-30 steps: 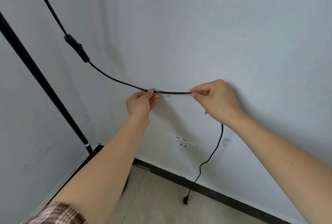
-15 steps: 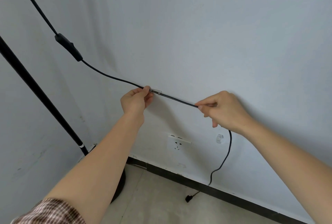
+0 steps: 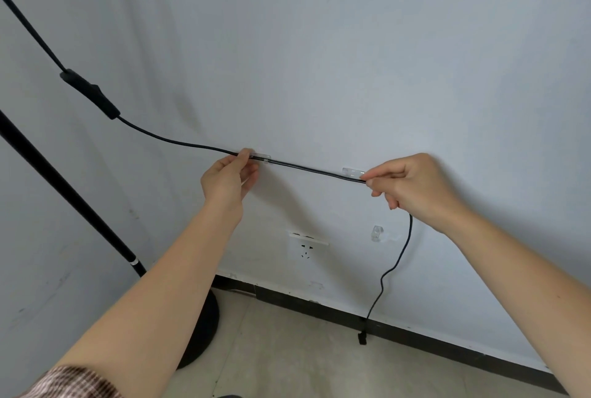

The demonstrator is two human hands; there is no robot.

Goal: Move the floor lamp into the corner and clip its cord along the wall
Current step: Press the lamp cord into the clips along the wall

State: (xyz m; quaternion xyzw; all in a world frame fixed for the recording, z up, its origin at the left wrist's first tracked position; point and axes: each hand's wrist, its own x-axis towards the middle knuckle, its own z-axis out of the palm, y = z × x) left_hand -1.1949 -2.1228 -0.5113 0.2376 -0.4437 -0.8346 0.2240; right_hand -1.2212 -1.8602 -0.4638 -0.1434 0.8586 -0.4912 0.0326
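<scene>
Pale wall [image 3: 319, 46] filling the whole view, dark skirting [image 3: 415, 330] along its foot, tiled floor [image 3: 287, 359] below. Over on the left, the floor lamp [image 3: 64, 186] leaning across the corner, black pole slanting down to a round base [image 3: 204, 327] on the floor by the skirting. Black cord [image 3: 303, 168] dropping from top left, through an inline switch [image 3: 91, 94], then stretched almost level along the wall between both hands, then hanging down past the right wrist in a loose wiggle to a plug [image 3: 362, 337] lying on the floor at the skirting. Left hand [image 3: 228, 180] closed in a pinch on the cord, thumb and fingertips right at a clear clip [image 3: 260, 158] stuck to the wall, cord running through or just against it — hard to tell which. Right hand [image 3: 412, 186] likewise pinching the cord, thumb and forefinger tight, other fingers curled, just beside a second clear clip [image 3: 351, 171], cord passing just under it. White socket [image 3: 307, 246] lower on the wall between the arms; a third clear clip [image 3: 377, 233] to its right, apart from the cord.
</scene>
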